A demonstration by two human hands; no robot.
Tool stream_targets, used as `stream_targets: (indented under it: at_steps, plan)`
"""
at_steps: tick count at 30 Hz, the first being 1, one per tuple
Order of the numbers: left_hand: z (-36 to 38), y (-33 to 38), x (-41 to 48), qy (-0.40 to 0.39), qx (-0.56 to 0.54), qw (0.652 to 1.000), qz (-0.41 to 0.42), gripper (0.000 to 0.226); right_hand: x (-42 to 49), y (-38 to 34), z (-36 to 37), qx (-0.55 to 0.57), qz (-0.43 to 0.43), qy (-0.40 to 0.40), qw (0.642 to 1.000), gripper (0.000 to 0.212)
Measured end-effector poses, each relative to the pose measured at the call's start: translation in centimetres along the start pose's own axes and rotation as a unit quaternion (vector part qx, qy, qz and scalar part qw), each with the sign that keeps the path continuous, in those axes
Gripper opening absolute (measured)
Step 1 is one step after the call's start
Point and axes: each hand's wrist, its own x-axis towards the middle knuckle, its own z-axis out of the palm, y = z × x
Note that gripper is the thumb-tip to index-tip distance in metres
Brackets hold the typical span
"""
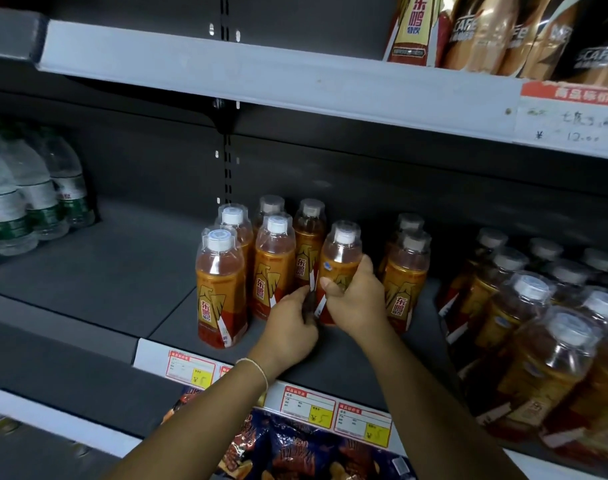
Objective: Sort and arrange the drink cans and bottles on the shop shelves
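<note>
Head view, looking down and forward into a dark grey shop shelf [88, 271]. Both arms reach in from the bottom of the frame and meet on one orange bottle [340, 258] with a white cap. It stands upright on the shelf, long axis vertical, near the middle of the picture.

The right hand [356, 296] is wrapped round the bottle's middle from the right, thumb across the front of the label. The left hand [292, 320], with a thin bracelet [257, 368] on its wrist, sits lower, its fingers curled against the bottle's lower left side; it appears to hold it there, though shadow hides the exact contact.

Just to the left stands a cluster [274, 258] of five matching bottles: two columns of two, then a lone one at the back. The held bottle is in front of that lone one and slightly to its right, so the open slot lies a short way leftward, on the left hand's side. A nudge that way, keeping the bottle upright, would probably complete the third column.

To the right, a little apart, a pair [404, 271] of the same drink stands one behind the other. Farther right are wrapped packs [537, 341]. Water bottles [29, 202] stand at the far left. Price tags [191, 370] line the shelf edge.
</note>
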Motion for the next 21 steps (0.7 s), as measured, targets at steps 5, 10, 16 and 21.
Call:
stream_targets:
  at_steps: [5, 10, 16, 21]
  plan:
    - [0.4, -0.4, 0.0, -0.033, -0.007, 0.999, 0.027, 0.074, -2.6, 1.2, -2.5, 0.014, -0.029, -0.004, 0.999, 0.055]
    - [1.3, -0.3, 0.2, -0.100, -0.017, 0.994, 0.026, 0.065, -4.3, 3.0, -4.7, 0.076, -0.023, 0.007, 0.997, 0.049]
    - [3.0, 1.2, 0.3, -0.110, -0.012, 0.993, 0.046, 0.060, -5.3, 6.1, -6.8, 0.121, -0.003, -0.004, 0.993, 0.061]
    - [4.5, 1.8, 0.7, -0.133, -0.032, 0.988, 0.069, 0.060, -6.2, 8.1, -7.5, 0.119, 0.020, 0.006, 0.993, 0.064]
